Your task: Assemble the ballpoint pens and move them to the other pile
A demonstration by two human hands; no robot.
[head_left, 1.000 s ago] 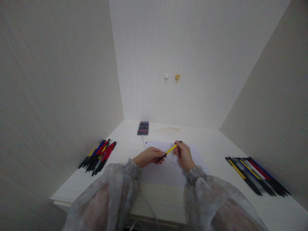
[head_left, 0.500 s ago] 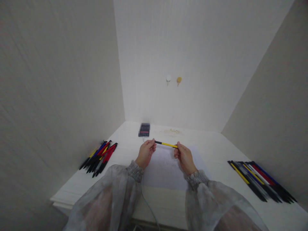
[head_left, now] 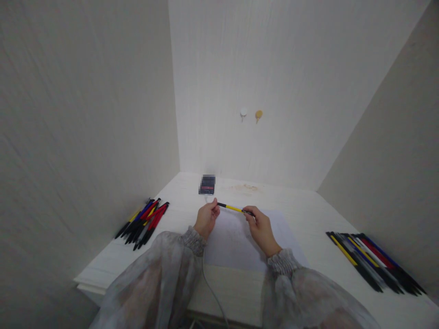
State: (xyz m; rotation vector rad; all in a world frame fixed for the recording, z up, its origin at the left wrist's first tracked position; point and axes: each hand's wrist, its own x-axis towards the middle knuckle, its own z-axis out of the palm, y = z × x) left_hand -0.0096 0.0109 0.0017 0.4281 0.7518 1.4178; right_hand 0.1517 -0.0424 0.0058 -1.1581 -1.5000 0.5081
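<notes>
A yellow and black pen (head_left: 233, 208) spans the gap between my two hands, held nearly level above a white sheet of paper (head_left: 236, 249). My left hand (head_left: 206, 218) pinches its black end between thumb and fingers. At the other end, my right hand (head_left: 262, 230) grips the pen by its black clip part, thumb below and fingers over it. Both sleeves are translucent with elastic cuffs.
A loose pile of pens (head_left: 144, 223) lies at the left, red, yellow, blue and black. More pens (head_left: 373, 261) lie side by side at the right. A phone (head_left: 207, 184) with a cable (head_left: 211, 292) sits near the back wall, where two hooks (head_left: 258, 114) are fixed.
My right hand has changed its grip on the pen, and the black clip end now shows between its fingers. The left hand keeps its pinch. The view has shifted slightly.
</notes>
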